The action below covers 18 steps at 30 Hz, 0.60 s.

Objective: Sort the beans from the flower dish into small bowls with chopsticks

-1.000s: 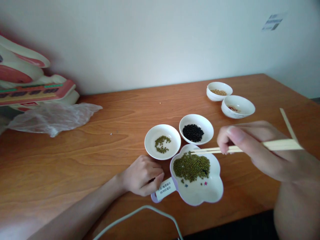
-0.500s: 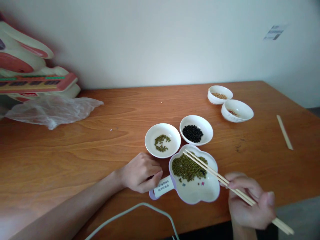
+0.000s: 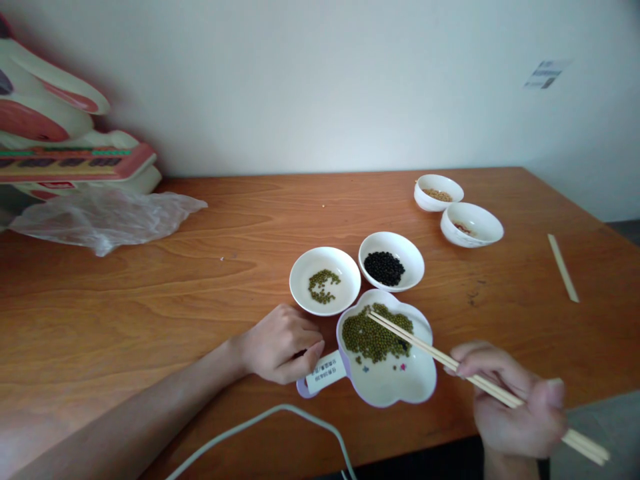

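My right hand (image 3: 515, 400) holds a pair of light wooden chopsticks (image 3: 493, 392). Their tips touch or hover just over green mung beans (image 3: 375, 337) in a white flower-shaped dish (image 3: 415, 390) with a lilac rim and a labelled handle (image 3: 325, 373). Curled into a loose fist, my left hand (image 3: 285, 343) rests on the table, its thumb against the handle; its finger undersides are hidden. Behind the dish, a white bowl (image 3: 300, 272) contains a few mung beans. Right of it, another bowl (image 3: 413, 257) contains black beans (image 3: 384, 268).
Two more white bowls stand far right, one with tan grains (image 3: 438, 195), one with reddish bits (image 3: 464, 229). A flat wooden stick (image 3: 563, 268) lies right. A plastic bag (image 3: 110, 217) and toy keyboard (image 3: 75, 163) sit left. A pale cable (image 3: 285, 407) curves in front.
My right hand has shifted a little right and down with the chopsticks, and their tips sit lower over the mung beans. My left hand has stayed in place.
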Motion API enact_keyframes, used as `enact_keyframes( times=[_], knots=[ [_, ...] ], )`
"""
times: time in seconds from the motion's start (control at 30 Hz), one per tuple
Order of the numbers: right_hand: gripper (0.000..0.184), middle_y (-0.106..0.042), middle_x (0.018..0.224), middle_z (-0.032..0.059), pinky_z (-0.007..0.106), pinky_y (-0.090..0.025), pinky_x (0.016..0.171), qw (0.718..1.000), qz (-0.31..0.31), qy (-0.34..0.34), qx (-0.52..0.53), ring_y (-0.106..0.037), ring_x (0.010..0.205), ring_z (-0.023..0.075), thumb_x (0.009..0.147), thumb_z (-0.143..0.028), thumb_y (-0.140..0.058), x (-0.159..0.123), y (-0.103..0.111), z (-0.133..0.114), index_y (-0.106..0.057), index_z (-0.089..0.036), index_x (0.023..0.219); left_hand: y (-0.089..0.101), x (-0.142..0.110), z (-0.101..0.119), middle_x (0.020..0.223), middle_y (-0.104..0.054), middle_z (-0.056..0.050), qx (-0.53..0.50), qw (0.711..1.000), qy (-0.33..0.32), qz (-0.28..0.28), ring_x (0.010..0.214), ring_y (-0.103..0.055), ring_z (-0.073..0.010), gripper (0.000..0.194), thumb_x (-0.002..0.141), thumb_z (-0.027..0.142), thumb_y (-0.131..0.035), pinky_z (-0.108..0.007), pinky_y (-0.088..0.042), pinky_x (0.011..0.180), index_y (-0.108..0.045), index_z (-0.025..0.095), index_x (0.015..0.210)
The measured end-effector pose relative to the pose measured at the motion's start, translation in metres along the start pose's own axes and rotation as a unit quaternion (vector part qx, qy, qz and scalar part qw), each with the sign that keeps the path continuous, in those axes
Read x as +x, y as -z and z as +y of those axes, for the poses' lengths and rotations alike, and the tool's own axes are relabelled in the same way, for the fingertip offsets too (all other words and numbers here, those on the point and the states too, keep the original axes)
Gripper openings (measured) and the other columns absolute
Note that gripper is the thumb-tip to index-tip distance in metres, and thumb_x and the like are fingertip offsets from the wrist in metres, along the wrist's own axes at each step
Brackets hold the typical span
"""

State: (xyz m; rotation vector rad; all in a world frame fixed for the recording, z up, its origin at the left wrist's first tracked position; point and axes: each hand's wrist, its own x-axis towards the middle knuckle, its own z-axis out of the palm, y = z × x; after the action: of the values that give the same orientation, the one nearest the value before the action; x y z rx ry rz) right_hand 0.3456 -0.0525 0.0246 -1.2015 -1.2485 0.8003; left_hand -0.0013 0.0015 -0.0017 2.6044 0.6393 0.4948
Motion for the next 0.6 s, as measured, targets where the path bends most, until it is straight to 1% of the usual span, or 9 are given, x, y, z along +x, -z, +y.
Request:
enact_keyframes(
  times=[0.07,0.13,0.23,0.3,0.37,0.43,0.47,0.53,0.6],
  knots=[
    [0.069,-0.068,0.067,0.0087,0.043,-0.043,0.066,0.997,-0.061,0.029,-0.035,-0.061,0.07,0.0311,0.099,-0.069,-0.03,0.02,0.003,-0.022,-0.077,-0.03,0.067,-0.001,0.0,0.0,0.064,-0.061,-0.002,0.001,1.0,0.002,-0.004,0.057,-0.053,-0.0148,0.03,0.1,0.021,-0.044,-0.034,-0.032,0.056,-0.047,0.021,0.071],
    [0.064,-0.069,0.069,0.0063,0.041,-0.04,0.068,0.989,-0.113,0.051,-0.084,-0.06,0.069,0.0272,0.104,-0.058,-0.031,0.045,0.003,-0.045,-0.074,-0.029,0.066,-0.001,0.0,-0.001,0.064,-0.061,-0.002,0.003,1.0,0.001,-0.004,0.058,-0.053,-0.0149,0.03,0.101,0.021,-0.044,-0.035,-0.032,0.057,-0.047,0.021,0.071],
    [0.065,-0.065,0.067,0.0036,0.04,-0.04,0.069,0.953,-0.261,0.083,-0.131,-0.061,0.068,0.0238,0.107,-0.055,-0.023,0.087,-0.004,-0.07,-0.068,-0.026,0.07,-0.001,0.0,-0.001,0.064,-0.061,-0.002,0.005,1.0,-0.001,-0.001,0.058,-0.054,-0.0148,0.031,0.101,0.021,-0.043,-0.035,-0.032,0.056,-0.048,0.021,0.071],
    [0.064,-0.066,0.071,0.002,0.038,-0.04,0.068,0.927,-0.319,0.122,-0.157,-0.061,0.068,0.0198,0.109,-0.051,-0.022,0.109,-0.013,-0.083,-0.066,-0.024,0.072,-0.001,0.0,-0.001,0.064,-0.062,-0.002,0.008,1.0,-0.002,0.0,0.057,-0.054,-0.0149,0.031,0.101,0.021,-0.043,-0.036,-0.032,0.056,-0.048,0.021,0.071],
    [0.056,-0.065,0.07,-0.0003,0.035,-0.04,0.066,0.903,-0.371,0.154,-0.155,-0.059,0.065,0.0159,0.11,-0.047,-0.028,0.124,-0.024,-0.096,-0.065,-0.024,0.075,-0.001,0.001,-0.001,0.064,-0.061,-0.002,0.009,1.0,-0.002,0.002,0.057,-0.054,-0.015,0.03,0.101,0.022,-0.044,-0.036,-0.032,0.056,-0.048,0.021,0.07],
    [0.054,-0.062,0.067,-0.0019,0.033,-0.038,0.064,0.88,-0.404,0.167,-0.187,-0.055,0.06,0.0126,0.11,-0.045,-0.032,0.133,-0.037,-0.111,-0.062,-0.022,0.072,-0.001,0.001,-0.001,0.064,-0.061,-0.001,0.004,1.0,-0.003,0.001,0.057,-0.053,-0.015,0.031,0.101,0.023,-0.044,-0.037,-0.032,0.056,-0.049,0.021,0.07],
    [0.054,-0.059,0.065,-0.0021,0.033,-0.037,0.064,0.877,-0.402,0.16,-0.21,-0.053,0.059,0.0121,0.11,-0.045,-0.034,0.135,-0.042,-0.119,-0.061,-0.022,0.07,-0.001,0.001,-0.001,0.064,-0.062,-0.001,0.001,1.0,-0.003,-0.002,0.057,-0.053,-0.015,0.031,0.101,0.024,-0.044,-0.037,-0.032,0.055,-0.049,0.021,0.07],
    [0.055,-0.058,0.062,-0.0021,0.033,-0.037,0.064,0.875,-0.378,0.178,-0.245,-0.054,0.059,0.0116,0.11,-0.046,-0.038,0.139,-0.053,-0.131,-0.061,-0.021,0.066,0.0,0.001,0.0,0.064,-0.061,-0.001,-0.014,1.0,-0.003,-0.007,0.057,-0.053,-0.0149,0.03,0.1,0.028,-0.047,-0.036,-0.03,0.053,-0.049,0.021,0.071],
    [0.054,-0.061,0.064,-0.0015,0.034,-0.038,0.064,0.864,-0.401,0.169,-0.253,-0.056,0.061,0.0126,0.11,-0.047,-0.039,0.142,-0.061,-0.136,-0.061,-0.022,0.068,0.0,0.001,0.0,0.062,-0.059,-0.001,-0.036,0.999,-0.002,-0.01,0.056,-0.052,-0.0146,0.032,0.099,0.033,-0.051,-0.036,-0.028,0.051,-0.048,0.021,0.069]
  ],
)
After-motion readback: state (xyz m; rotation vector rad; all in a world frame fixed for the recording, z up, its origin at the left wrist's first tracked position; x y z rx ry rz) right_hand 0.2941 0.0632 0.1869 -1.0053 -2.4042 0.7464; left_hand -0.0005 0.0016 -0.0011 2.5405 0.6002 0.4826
